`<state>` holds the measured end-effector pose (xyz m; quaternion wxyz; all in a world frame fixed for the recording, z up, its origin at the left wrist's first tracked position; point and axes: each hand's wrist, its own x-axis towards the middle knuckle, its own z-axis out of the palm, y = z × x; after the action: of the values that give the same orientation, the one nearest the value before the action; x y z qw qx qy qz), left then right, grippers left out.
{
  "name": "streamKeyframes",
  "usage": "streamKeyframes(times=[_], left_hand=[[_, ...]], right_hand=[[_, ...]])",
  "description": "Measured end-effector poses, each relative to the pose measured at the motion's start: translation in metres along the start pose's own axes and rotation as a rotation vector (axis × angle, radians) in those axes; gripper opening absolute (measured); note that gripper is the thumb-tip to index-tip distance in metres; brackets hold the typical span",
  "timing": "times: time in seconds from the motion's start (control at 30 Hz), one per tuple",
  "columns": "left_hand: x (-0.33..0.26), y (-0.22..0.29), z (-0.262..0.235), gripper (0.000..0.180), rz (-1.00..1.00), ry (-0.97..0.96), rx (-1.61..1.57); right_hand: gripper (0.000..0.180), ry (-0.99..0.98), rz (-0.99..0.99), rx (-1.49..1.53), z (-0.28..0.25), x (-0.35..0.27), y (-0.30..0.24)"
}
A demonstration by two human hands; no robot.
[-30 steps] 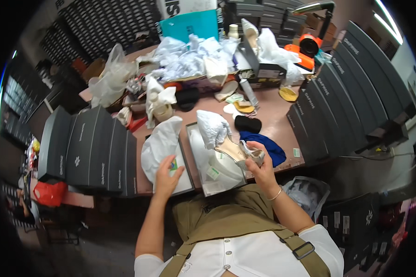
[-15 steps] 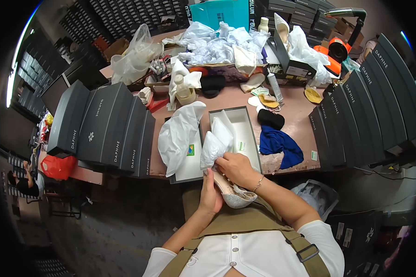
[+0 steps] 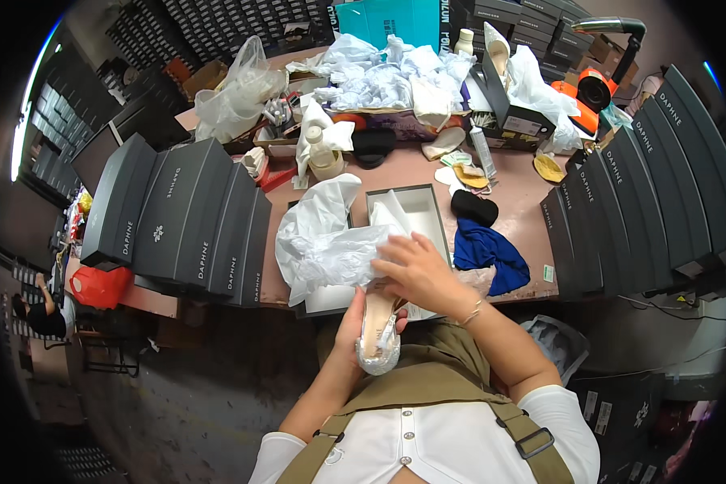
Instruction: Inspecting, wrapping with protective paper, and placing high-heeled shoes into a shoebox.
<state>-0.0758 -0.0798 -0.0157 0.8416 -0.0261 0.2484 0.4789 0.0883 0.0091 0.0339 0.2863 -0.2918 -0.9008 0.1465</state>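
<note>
Head view. The left hand is clenched around the heel end of a pale, glossy shoe, holding it just off the near edge of the desk, over the person's lap. The right hand lies across the front of the shoe with fingers curled on white tissue paper; whether it pinches the paper or only presses it cannot be told. A second ago the hands were apart, the left holding a small item over the tissue and the right at the box's near end; half a second ago they met low over the shoe; now the shoe is raised and turned sole-down, insole in view. Judged from this, the shoe has been taken in hand and the paper is being worked about its toe.

The open shoe box sits just beyond the hands, near the desk's front edge, with tissue spilling over its left wall. A blue cloth lies beside the box to the right. Grey boxes stand in a row along the left edge.
</note>
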Motion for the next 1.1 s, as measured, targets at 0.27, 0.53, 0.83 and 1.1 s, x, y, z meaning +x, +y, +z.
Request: streamKeyframes(times=[0.27, 0.53, 0.83, 1.1], left_hand=[[-0.006, -0.006, -0.026, 0.077, -0.305, -0.196, -0.463], [-0.016, -0.001, -0.024, 0.059, -0.174, -0.218, 0.174], [-0.012, 0.0, -0.015, 0.065, 0.175, 0.021, 0.262], [-0.005, 0.006, -0.016, 0.055, 0.149, 0.003, 0.244]], right_hand=[[0.019, 0.625, 0.6, 1.131, 0.021, -0.012, 0.04], [0.015, -0.088, 0.303, -0.325, 0.066, -0.009, 0.133], [0.03, -0.067, 0.261, -0.47, 0.028, -0.001, 0.059], [0.027, 0.043, 0.546, -0.317, 0.015, -0.024, 0.112]])
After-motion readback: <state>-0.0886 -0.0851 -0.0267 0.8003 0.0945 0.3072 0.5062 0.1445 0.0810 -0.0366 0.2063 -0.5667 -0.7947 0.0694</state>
